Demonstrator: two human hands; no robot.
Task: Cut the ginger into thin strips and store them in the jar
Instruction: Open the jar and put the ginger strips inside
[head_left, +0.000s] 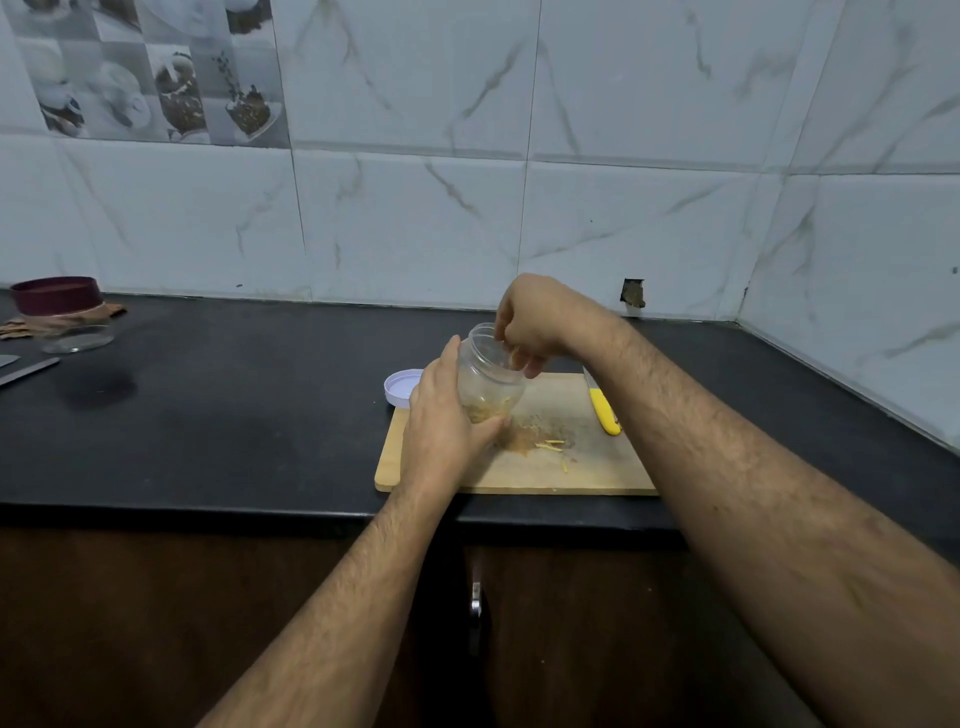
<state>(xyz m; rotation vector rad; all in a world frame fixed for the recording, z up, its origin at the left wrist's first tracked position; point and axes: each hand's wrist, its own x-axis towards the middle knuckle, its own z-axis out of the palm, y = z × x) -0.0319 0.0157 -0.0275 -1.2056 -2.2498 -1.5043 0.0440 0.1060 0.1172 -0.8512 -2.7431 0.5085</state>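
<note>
The tabletop (234, 415) is black, above dark brown cabinet doors (156, 623). The cutting board (571, 467) is pale tan wood, smeared brownish at its middle, with a few pale yellow ginger strips (550, 443) on it. The jar (485, 379) is clear, yellowish-tan ginger at its bottom. The lid (400, 387) is white; the knife handle (604, 410) is bright yellow. At far left, a clear jar with a maroon lid (57, 295). The wall tiles (623, 156) are white with grey-brown marble veining.

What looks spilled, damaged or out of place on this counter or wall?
A few yellow ginger strips and brown crumbs still lie loose on the wooden cutting board instead of in the clear plastic jar. In the white marble-pattern wall tile, a small broken hole shows just above the black countertop.
</note>
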